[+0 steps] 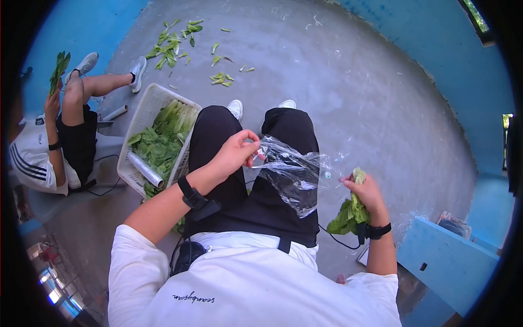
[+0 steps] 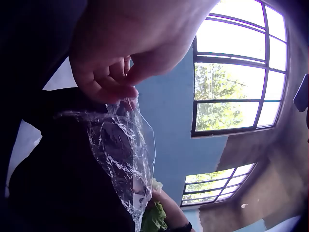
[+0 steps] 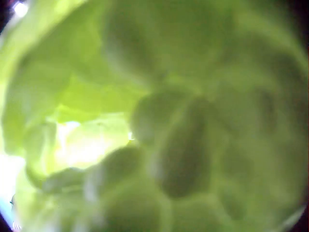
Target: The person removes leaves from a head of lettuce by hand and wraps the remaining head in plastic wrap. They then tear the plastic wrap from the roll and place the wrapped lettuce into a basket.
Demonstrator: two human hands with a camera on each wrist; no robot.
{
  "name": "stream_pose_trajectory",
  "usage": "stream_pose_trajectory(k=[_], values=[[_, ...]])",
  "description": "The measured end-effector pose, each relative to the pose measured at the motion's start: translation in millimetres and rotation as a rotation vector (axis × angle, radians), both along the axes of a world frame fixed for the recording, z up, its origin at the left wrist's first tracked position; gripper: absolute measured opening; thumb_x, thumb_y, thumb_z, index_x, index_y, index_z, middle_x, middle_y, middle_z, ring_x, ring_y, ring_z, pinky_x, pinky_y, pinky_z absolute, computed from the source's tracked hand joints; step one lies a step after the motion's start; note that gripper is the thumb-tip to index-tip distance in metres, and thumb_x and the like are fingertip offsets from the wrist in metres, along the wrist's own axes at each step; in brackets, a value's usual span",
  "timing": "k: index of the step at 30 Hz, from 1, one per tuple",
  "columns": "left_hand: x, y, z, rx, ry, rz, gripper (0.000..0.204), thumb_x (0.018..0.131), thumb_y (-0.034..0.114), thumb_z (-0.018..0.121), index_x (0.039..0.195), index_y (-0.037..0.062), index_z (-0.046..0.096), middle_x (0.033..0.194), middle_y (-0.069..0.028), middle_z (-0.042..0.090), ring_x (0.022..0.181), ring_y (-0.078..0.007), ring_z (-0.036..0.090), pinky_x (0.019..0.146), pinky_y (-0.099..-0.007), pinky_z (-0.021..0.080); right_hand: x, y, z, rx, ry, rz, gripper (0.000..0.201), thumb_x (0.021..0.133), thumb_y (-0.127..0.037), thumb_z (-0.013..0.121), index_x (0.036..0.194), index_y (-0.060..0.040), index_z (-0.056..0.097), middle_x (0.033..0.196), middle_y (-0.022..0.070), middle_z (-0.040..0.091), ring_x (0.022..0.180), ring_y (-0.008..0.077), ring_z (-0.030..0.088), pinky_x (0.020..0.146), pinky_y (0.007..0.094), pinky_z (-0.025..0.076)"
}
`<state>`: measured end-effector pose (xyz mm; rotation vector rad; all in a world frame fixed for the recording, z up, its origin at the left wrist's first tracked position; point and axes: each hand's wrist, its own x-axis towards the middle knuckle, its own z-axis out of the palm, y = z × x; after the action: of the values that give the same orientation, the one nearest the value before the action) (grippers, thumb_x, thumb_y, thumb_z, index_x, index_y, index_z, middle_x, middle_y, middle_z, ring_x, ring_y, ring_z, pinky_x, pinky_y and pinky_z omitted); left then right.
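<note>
Between the two hands, over the lap, stretches a crumpled clear plastic bag (image 1: pixel 291 174) with a small round printed mark. The left hand (image 1: pixel 237 151) pinches one end of it between thumb and fingertips. In the left wrist view the bag (image 2: pixel 128 159) hangs down from those fingertips. At the right, the right hand (image 1: pixel 368 193) grips a bunch of leafy lettuce (image 1: pixel 351 212), leaves pointing down; its thumb and fingertip are at the bag's other end. Blurred green leaves (image 3: pixel 183 145) fill the right wrist view and hide the right fingers there.
A white plastic crate (image 1: pixel 126 155) of lettuce (image 1: pixel 163 133) stands left of the legs, with a roll of clear film (image 1: pixel 146 170) on top. Loose leaves (image 1: pixel 169 46) lie on the floor ahead. Another person (image 1: pixel 41 144) sits at the left holding greens. A blue board (image 1: pixel 447 261) is at the right.
</note>
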<state>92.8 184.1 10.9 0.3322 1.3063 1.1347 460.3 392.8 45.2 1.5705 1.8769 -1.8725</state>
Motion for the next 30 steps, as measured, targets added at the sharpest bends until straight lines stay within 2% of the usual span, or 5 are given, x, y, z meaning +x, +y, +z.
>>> stream_pose_trajectory(k=[5, 16, 21, 25, 30], values=[[0.2, 0.2, -0.2, -0.019, -0.028, 0.058, 0.011, 0.107, 0.02, 0.056, 0.109, 0.0091, 0.054, 0.094, -0.0069, 0.074, 0.07, -0.0044, 0.06, 0.063, -0.0207, 0.048, 20.6, -6.1, 5.9, -0.261, 0.16, 0.125, 0.021, 0.082, -0.009, 0.079, 0.09, -0.0035, 0.061, 0.1, 0.0074, 0.073, 0.095, 0.0146, 0.067, 0.075, 0.0291, 0.05], [13.4, -8.0, -0.7, -0.071, -0.088, 0.068, 0.012, 0.11, 0.021, 0.049, 0.109, 0.01, 0.054, 0.102, -0.0084, 0.074, 0.091, -0.0093, 0.063, 0.086, -0.0267, 0.046, -10.2, -29.0, 12.9, -0.282, -0.002, 0.236, 0.031, 0.081, -0.014, 0.082, 0.107, -0.0012, 0.071, 0.102, 0.0066, 0.073, 0.089, 0.0115, 0.063, 0.08, 0.0283, 0.051], [17.4, -12.0, 1.6, -0.069, -0.136, 0.059, 0.013, 0.109, 0.023, 0.051, 0.108, 0.011, 0.054, 0.104, -0.0075, 0.075, 0.091, -0.0077, 0.063, 0.084, -0.0256, 0.047, -35.4, -42.7, 17.1, -0.274, -0.016, 0.067, 0.022, 0.079, -0.012, 0.084, 0.089, -0.0057, 0.065, 0.08, -0.0043, 0.059, 0.077, 0.0085, 0.056, 0.07, 0.0278, 0.047], [8.3, -12.7, 7.8, -0.066, -0.042, 0.071, 0.012, 0.109, 0.024, 0.053, 0.108, 0.0118, 0.054, 0.102, -0.0077, 0.075, 0.086, -0.0079, 0.065, 0.081, -0.0246, 0.05, -12.3, -33.8, 8.7, -0.338, -0.032, 0.168, 0.025, 0.078, -0.01, 0.084, 0.083, -0.0086, 0.06, 0.077, -0.0058, 0.058, 0.073, 0.007, 0.053, 0.067, 0.0277, 0.045], [12.4, -19.9, 8.4, -0.149, -0.037, -0.087, 0.011, 0.108, 0.021, 0.054, 0.107, 0.0104, 0.053, 0.099, -0.0098, 0.077, 0.082, -0.0117, 0.071, 0.075, -0.0239, 0.054, 14.0, -30.1, 17.4, -0.374, -0.142, 0.344, 0.025, 0.077, -0.011, 0.085, 0.087, -0.0073, 0.063, 0.079, -0.0043, 0.061, 0.075, 0.0082, 0.055, 0.07, 0.0289, 0.047]])
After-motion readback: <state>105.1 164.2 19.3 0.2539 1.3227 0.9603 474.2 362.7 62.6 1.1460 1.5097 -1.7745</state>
